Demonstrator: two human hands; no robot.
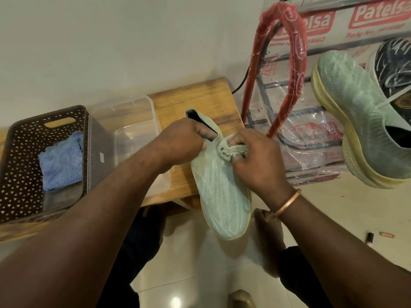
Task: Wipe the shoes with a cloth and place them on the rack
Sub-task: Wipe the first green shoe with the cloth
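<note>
Shoe (222, 192) overhangs wooden table (195, 94) above tiled floor (200, 274).

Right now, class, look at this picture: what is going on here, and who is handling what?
A person holds a pale green shoe over the edge of the wooden table. The left hand grips its collar, and the right hand pinches the laces. The blue cloth lies unused in the dark basket. A matching green shoe appears to rest on the plastic-wrapped rack at the right, beside a dark shoe.
</note>
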